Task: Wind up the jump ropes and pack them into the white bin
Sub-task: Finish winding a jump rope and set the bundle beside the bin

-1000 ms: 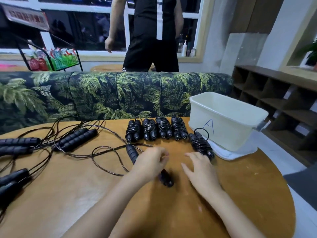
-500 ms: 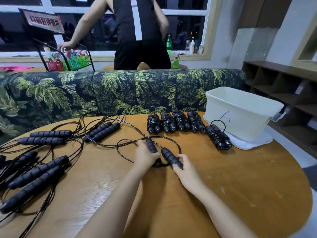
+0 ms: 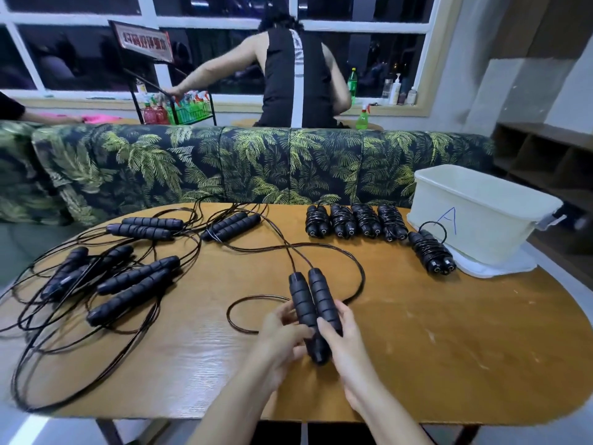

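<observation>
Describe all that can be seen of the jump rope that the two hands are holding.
The jump rope has two black handles with ribbed, foam-like grips, held side by side and pointing away from the person. The left hand grips one and the right hand the other, at their near ends. Its thin dark cord leaves the far ends and lies in loose loops on the wooden table; it is not yet wound.

- Even indoor light; windows [image 3: 80,59] dark.
- Pale sheen on the desk [image 3: 192,358] — lower left.
- Edges bend, wide-angle; jump ropes [image 3: 138,274] at left slightly smeared — corners soft.
</observation>
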